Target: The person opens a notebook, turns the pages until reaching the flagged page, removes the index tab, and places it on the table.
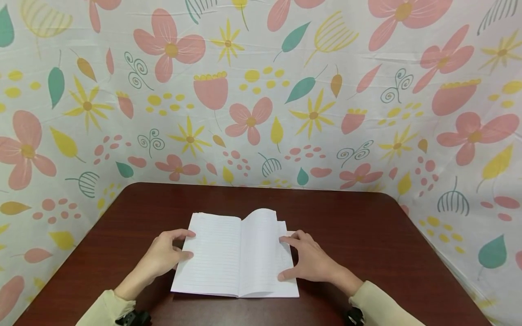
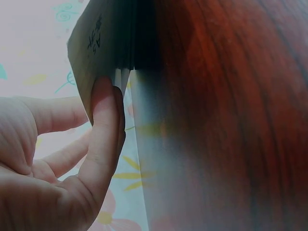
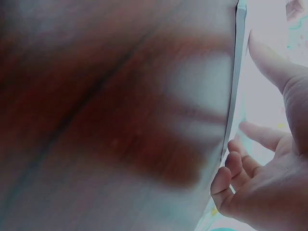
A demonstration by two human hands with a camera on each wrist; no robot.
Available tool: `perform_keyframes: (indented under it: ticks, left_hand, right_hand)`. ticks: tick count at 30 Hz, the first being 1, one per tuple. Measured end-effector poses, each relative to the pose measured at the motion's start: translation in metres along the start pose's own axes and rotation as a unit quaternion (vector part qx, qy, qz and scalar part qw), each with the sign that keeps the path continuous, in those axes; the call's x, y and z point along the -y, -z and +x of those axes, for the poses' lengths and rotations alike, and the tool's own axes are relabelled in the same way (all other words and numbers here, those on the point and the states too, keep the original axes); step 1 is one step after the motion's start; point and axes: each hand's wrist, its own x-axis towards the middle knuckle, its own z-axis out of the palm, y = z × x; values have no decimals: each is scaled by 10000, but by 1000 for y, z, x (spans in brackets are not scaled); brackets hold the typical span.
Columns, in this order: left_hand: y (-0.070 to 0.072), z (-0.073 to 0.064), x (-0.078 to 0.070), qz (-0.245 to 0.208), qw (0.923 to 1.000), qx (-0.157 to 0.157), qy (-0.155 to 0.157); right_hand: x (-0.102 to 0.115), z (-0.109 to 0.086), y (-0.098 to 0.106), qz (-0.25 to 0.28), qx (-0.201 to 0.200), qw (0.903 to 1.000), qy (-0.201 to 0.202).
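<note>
A lined notebook (image 1: 212, 258) lies spread on the table with blank ruled pages facing up. My left hand (image 1: 165, 253) holds its left edge, thumb and index finger over the page. In the left wrist view a finger (image 2: 103, 125) presses the outer side of the cover (image 2: 98, 53), which bears small dark writing. On the right half, one page (image 1: 258, 253) bulges up in a curve, with more sheets showing beyond its edge. My right hand (image 1: 311, 258) rests at that side, thumb and index finger spread on the sheets. Its other fingers (image 3: 221, 180) are loosely bent beside the notebook edge (image 3: 236, 72).
The dark red-brown wooden table (image 1: 346, 217) reflects light on its glossy surface. A white cloth (image 1: 253, 59) printed with flowers and leaves hangs behind it and along both sides. Black wrist straps show at the cuffs of the pale sleeves (image 1: 381, 303).
</note>
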Motion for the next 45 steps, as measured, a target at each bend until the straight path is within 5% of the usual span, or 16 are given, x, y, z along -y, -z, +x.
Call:
perform_keyframes:
  ticks: [7,13,24,45]
  left_hand:
    - [0,1,1,48,10000,8,-17]
    - [0,0,1,33,10000,1,-32]
    - [0,0,0,-4,10000,3,-6]
    - [0,0,2,6,10000,24,-11]
  right_hand:
    - [6,7,-2,-24,-41,10000,-62]
    - [10,12,-3,823,-11,9963,247]
    - [20,18,1,2753,334,9606,193]
    - [61,43,-14,3470,522,9356,381]
